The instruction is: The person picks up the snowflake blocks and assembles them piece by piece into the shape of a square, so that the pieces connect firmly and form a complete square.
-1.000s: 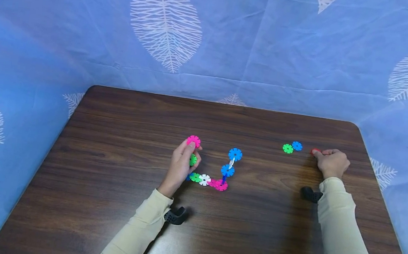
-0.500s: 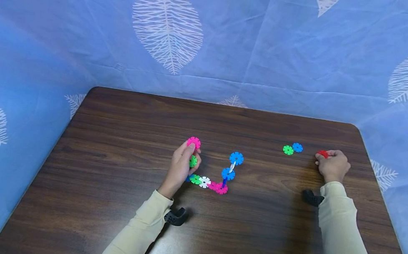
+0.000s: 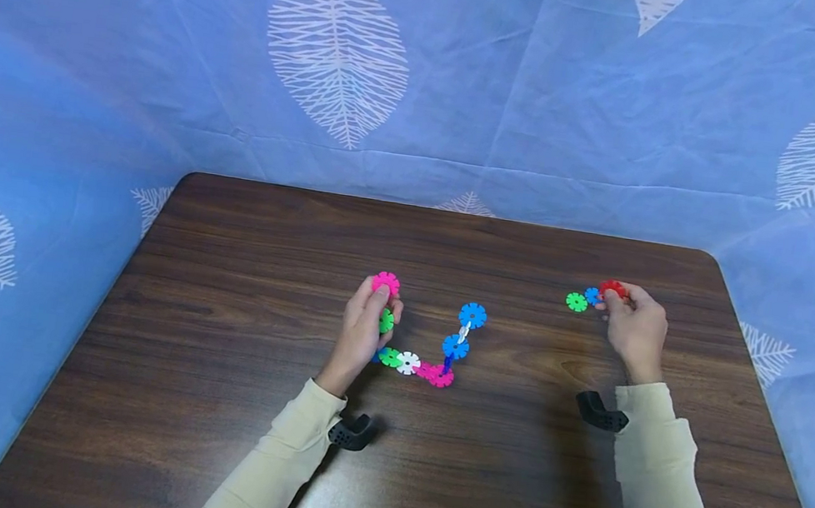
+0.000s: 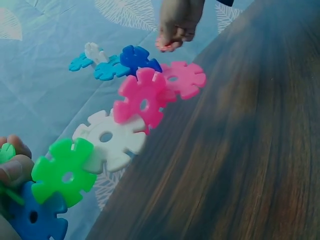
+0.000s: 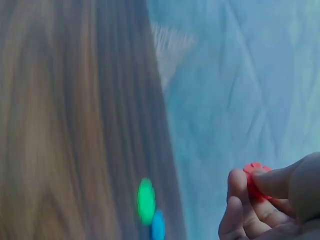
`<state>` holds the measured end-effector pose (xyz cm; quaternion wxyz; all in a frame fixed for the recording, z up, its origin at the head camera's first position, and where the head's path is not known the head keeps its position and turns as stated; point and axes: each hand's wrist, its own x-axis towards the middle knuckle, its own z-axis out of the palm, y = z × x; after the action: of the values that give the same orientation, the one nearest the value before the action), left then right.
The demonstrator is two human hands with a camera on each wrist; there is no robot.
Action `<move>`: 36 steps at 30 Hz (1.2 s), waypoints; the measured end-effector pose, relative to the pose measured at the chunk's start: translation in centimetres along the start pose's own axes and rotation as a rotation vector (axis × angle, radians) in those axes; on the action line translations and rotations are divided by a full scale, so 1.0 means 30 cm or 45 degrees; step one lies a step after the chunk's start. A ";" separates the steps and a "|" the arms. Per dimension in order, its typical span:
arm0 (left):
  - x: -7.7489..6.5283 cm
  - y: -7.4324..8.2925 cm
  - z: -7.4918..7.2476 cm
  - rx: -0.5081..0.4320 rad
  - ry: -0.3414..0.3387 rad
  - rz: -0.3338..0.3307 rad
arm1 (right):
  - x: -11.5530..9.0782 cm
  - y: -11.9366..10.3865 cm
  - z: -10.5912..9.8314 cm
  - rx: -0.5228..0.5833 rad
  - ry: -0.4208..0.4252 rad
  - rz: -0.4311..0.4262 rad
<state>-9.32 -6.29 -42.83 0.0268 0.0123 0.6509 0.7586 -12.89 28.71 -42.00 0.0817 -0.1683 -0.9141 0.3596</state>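
My left hand (image 3: 361, 328) grips one end of a chain of notched plastic discs, with a pink disc (image 3: 386, 283) above the thumb and a green disc (image 3: 386, 321) by the fingers. From there the chain runs right through a green disc (image 4: 65, 172), a white disc (image 4: 109, 140) and pink discs (image 4: 142, 97), then bends away to blue discs (image 3: 456, 347) with a white one between. On the right, my right hand (image 3: 638, 330) pinches a red disc (image 3: 613, 290) between thumb and fingers. Part of the chain is hidden behind the left hand.
Just left of the right hand lie a loose green disc (image 3: 576, 302) and a blue disc (image 3: 591, 295). The dark wooden table (image 3: 204, 449) meets a blue leaf-patterned cloth (image 3: 457, 84) at its back and sides.
My right hand has picked the red disc up off the table and moved left with it, near the loose blue disc. The left hand and the chain have hardly moved.
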 end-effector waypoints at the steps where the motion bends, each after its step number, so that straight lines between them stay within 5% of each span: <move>1: -0.004 0.011 0.000 0.015 0.004 0.000 | -0.018 -0.022 0.008 0.047 -0.001 -0.024; 4: -0.019 0.050 0.003 0.044 0.012 0.004 | -0.068 -0.091 0.038 0.223 -0.024 -0.109; 9: -0.031 0.077 0.005 0.075 0.031 0.002 | -0.138 -0.190 0.078 0.461 -0.219 -0.252; 18: 0.001 -0.008 0.001 0.048 0.022 0.003 | -0.243 -0.335 0.131 0.708 -0.404 -0.402; 21: -0.005 -0.011 0.005 0.056 0.013 0.034 | -0.273 -0.374 0.150 0.651 -0.349 -0.538; 28: -0.013 -0.001 0.010 0.098 -0.004 0.101 | -0.325 -0.429 0.188 0.337 -0.038 -0.917; 36: -0.064 0.109 0.036 0.212 -0.050 0.163 | -0.358 -0.453 0.231 0.249 0.038 -1.146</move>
<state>-7.42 -5.83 -39.42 -0.0101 0.0708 0.7089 0.7017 -8.15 11.10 -38.04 0.2585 0.2486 -0.8569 0.3704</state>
